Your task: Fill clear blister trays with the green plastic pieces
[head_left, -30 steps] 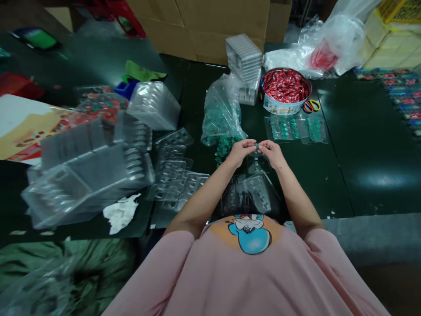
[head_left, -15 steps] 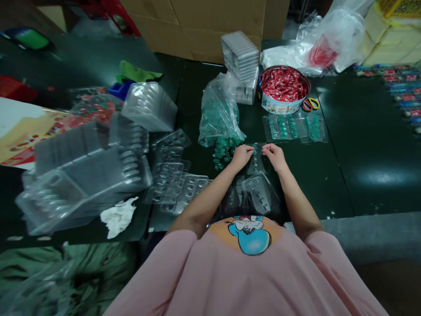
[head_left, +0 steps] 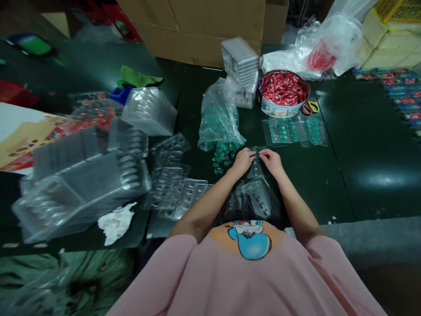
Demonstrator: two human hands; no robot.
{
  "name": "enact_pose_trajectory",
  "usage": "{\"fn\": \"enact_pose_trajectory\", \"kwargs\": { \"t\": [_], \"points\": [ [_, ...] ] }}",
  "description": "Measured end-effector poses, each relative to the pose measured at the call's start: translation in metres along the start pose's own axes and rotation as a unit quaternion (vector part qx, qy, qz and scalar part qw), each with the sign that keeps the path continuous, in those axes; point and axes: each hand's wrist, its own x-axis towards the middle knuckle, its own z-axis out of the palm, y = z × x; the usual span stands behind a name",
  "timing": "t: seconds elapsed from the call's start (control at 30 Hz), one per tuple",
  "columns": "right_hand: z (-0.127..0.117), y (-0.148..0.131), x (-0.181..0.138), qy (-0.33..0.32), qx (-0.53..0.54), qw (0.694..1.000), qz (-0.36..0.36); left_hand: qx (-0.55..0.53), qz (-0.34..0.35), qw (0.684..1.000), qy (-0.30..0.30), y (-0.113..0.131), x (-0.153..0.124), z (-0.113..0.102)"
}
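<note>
My left hand [head_left: 243, 161] is closed in a pinch at the upper end of a clear plastic blister tray [head_left: 255, 169]. Close beside it, my right hand [head_left: 272, 162] pinches over the same end, the fingertips of both almost meeting. What lies between the fingers is too small to make out. Down the tray runs a row of small moulded hollows. Left of my left hand, loose green translucent pieces [head_left: 223, 156] spill from a clear plastic bag [head_left: 219, 116]. Nearer my body lie more clear blister trays [head_left: 258, 197].
Filled green blister trays [head_left: 283, 131] lie beyond my right hand, below a round tin [head_left: 283, 109] of red wrapped pieces and scissors [head_left: 311, 107]. Stacked clear trays [head_left: 92, 180] crowd the left, with a crumpled white tissue [head_left: 116, 224]. A cardboard box [head_left: 204, 30] stands behind.
My right hand has moved slightly left, so its fingertips are closer to my left hand over the tray. The whole view has shifted slightly.
</note>
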Motion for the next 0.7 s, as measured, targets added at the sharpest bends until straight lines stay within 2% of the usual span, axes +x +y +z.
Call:
{"fn": "enact_pose_trajectory", "kwargs": {
  "t": [0.2, 0.3, 0.4, 0.47, 0.53, 0.6, 0.7],
  "points": [
    [0.01, -0.008, 0.007, -0.021, -0.097, 0.99, -0.101, -0.042, -0.025, 0.999, 0.024, 0.002, 0.0, 0.003],
    [0.017, -0.008, 0.011, -0.03, -0.145, 0.984, -0.094, -0.081, -0.052, 0.995, 0.022, 0.004, -0.001, 0.0],
    [0.02, -0.006, 0.014, -0.036, -0.167, 0.982, -0.078, -0.116, -0.072, 0.99, 0.023, 0.001, -0.006, -0.015],
    [0.02, -0.003, 0.016, -0.038, -0.156, 0.984, -0.071, -0.084, -0.069, 0.993, 0.042, -0.006, -0.011, -0.033],
    [0.02, -0.001, 0.018, -0.039, -0.128, 0.99, -0.051, -0.009, -0.059, 0.997, 0.055, -0.016, -0.016, -0.051],
    [0.019, 0.0, 0.017, -0.036, -0.092, 0.995, -0.031, 0.063, -0.049, 0.996, 0.034, -0.026, -0.019, -0.064],
    [0.017, -0.001, 0.012, -0.015, -0.06, 0.998, -0.026, 0.145, -0.034, 0.989, -0.02, -0.035, -0.022, -0.068]
  ]
}}
